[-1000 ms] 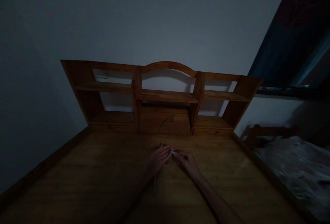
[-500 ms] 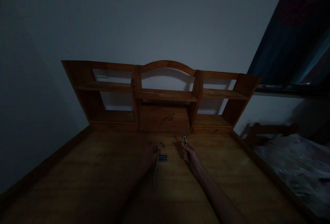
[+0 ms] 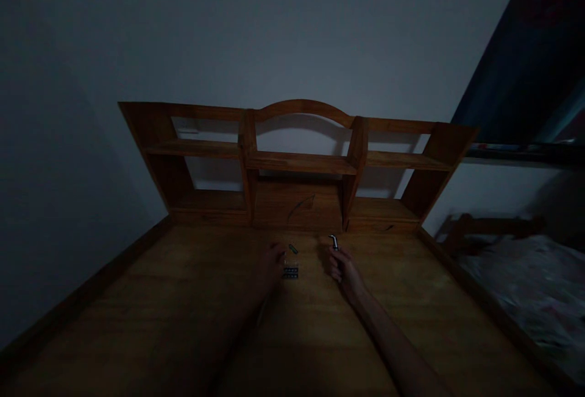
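My right hand [image 3: 343, 268] is closed around a shiny bent-ended metal tool [image 3: 334, 241], its angled tip pointing up and left above the desk. My left hand [image 3: 269, 266] is closed, fingers curled, on a thin pale cord [image 3: 261, 313]; most of the cord is hidden by the hand and forearm. Just right of the left hand lies a small dark block [image 3: 290, 273] with two rows of lighter marks. Beyond it rests a short dark greenish stick-like piece [image 3: 293, 249]. The dim light hides finer detail.
The wooden desk top [image 3: 320, 330] has raised side edges. At its back stands a wooden shelf unit [image 3: 301, 163] against a pale wall [image 3: 292, 31]. To the right are a plastic-covered heap [image 3: 525, 287] and a dark curtain [image 3: 512, 68].
The left hand has turned, so the cord hanging from it is now mostly out of sight behind the forearm. The right hand still holds the tool. The view has shifted slightly.
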A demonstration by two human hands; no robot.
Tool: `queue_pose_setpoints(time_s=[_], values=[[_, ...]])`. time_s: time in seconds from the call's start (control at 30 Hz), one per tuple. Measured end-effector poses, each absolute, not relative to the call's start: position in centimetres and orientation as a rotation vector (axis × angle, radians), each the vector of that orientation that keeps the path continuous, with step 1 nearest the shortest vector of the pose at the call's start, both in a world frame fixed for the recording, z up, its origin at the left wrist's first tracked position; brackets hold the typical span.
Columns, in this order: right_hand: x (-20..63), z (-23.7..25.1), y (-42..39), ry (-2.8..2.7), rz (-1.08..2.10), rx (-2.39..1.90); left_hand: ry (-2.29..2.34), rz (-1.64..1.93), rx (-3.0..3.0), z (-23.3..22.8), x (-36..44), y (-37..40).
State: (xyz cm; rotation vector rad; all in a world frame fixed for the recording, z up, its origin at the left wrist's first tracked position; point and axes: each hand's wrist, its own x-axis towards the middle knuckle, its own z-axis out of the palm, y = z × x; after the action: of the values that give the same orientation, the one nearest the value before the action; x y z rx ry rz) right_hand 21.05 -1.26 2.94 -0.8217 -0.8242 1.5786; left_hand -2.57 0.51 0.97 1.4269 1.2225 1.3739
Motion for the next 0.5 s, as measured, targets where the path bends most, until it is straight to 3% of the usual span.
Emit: queue_pose_setpoints(time_s=[0.33,0.5], values=[[21.5,2.6,-0.7,-0.829,1.699,-0.704,1.003,0.944,1.904,3.0,-3.8,0.3],[21.4,2.7,-0.8,-0.839,1.722,-0.717,0.885,0.902,2.056,3.0,-5.1,0.7]])
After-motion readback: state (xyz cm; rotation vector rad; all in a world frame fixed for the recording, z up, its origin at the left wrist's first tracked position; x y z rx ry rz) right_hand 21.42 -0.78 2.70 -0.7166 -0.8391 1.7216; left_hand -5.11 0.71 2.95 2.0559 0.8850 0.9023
